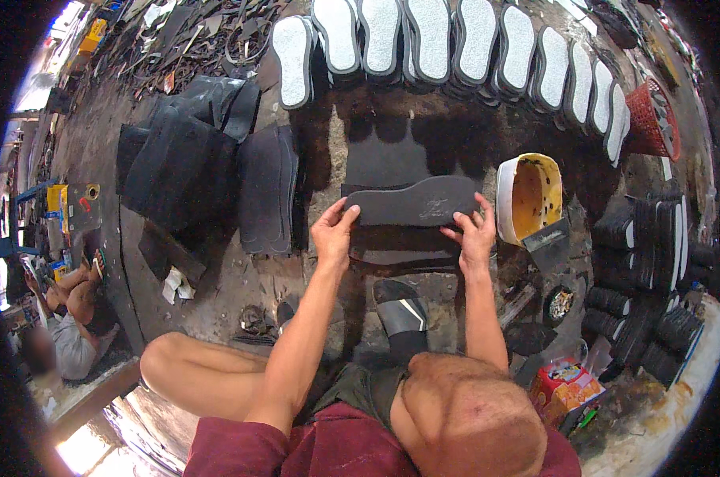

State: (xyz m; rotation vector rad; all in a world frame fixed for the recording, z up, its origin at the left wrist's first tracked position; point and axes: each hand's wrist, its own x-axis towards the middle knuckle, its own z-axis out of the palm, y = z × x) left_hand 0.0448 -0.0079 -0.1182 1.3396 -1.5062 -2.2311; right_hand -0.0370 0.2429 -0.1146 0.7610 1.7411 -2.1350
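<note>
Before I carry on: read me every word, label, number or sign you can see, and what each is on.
Nothing is legible enough to quote.
Dark sole, held between the left hand and right hand: a pale mark, too small to read.
Red packet at lower right: print, too small and blurred to read.

Dim floor around the dark sole (412,202) in my fingers (352,211), white glare far to its left.
Close about the sole, my left hand (333,234) and right hand (475,232) look fairly sharp in soft light. Just beyond it, scalloped shadows fall on the black sheet (388,163); farther beyond, the white-topped soles (427,40) shine pale. Well to its left, a bright gap (38,91) burns out and a seated person (72,346) has a smudged head. Farthest around it, straight edges bend into my black fisheye rim.
</note>
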